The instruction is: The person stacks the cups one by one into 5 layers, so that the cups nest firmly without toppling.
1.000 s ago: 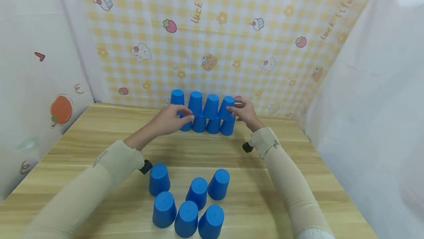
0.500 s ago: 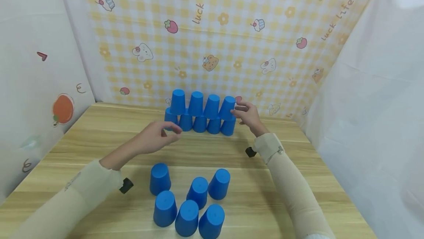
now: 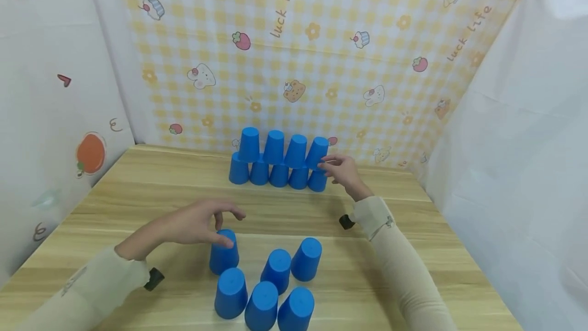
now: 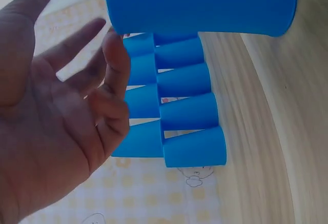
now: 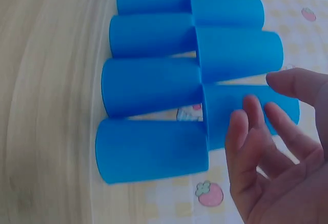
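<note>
Two rows of upside-down blue cups stand at the back of the table, four-plus below and the upper row resting across them. My right hand (image 3: 342,173) hovers beside the rightmost upper cup (image 3: 317,152), fingers loosely bent and holding nothing; in the right wrist view that cup (image 5: 225,114) lies just behind the fingertips. Nearer, my left hand (image 3: 195,221) is over a single upside-down blue cup (image 3: 223,257), thumb and fingers spread about its top without gripping. The left wrist view has this cup (image 4: 205,3) large at the top, close to the fingertips.
Several more upside-down blue cups stand at the front, among them one front-left cup (image 3: 231,293) and one to the right (image 3: 307,259). The wooden table (image 3: 390,270) meets a checked cloth (image 3: 321,66) behind and white cloth at both sides.
My left hand has drawn back from the stacked cups, down and left to the single front cup. My right hand has stayed by the right end of the stack, lowering slightly.
</note>
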`<action>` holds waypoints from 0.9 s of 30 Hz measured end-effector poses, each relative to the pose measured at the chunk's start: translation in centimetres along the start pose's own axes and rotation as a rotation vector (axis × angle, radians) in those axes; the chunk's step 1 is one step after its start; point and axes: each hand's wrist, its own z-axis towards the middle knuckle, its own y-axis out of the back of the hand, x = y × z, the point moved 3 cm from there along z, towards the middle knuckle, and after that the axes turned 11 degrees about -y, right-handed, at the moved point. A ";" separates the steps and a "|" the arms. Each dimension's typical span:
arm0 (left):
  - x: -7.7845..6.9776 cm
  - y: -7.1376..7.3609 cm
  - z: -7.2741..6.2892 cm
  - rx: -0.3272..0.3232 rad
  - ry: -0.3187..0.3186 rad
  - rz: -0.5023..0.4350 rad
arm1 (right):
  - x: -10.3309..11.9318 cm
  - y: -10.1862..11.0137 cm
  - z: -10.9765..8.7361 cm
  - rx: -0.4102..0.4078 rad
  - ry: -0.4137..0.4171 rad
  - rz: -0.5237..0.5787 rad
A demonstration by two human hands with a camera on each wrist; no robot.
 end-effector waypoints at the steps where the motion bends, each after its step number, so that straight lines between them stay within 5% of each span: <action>1: 0.0 0.0 0.0 0.015 -0.010 0.006 | 0.1 -0.3 0.0 0.015 0.012 -0.007; 6: 0.3 0.3 -0.3 0.099 -0.030 0.007 | 0.3 -2.4 0.2 0.119 0.071 -0.044; 12: 1.3 0.0 -1.0 0.176 0.027 0.000 | 0.3 -3.9 0.1 0.167 0.090 -0.055; 21: 2.5 -1.0 -0.8 0.158 0.047 0.017 | 0.2 -4.4 0.5 0.194 0.069 -0.054; 27: 2.5 -1.3 0.4 0.067 0.081 0.105 | 0.3 -4.6 0.6 0.181 0.083 -0.049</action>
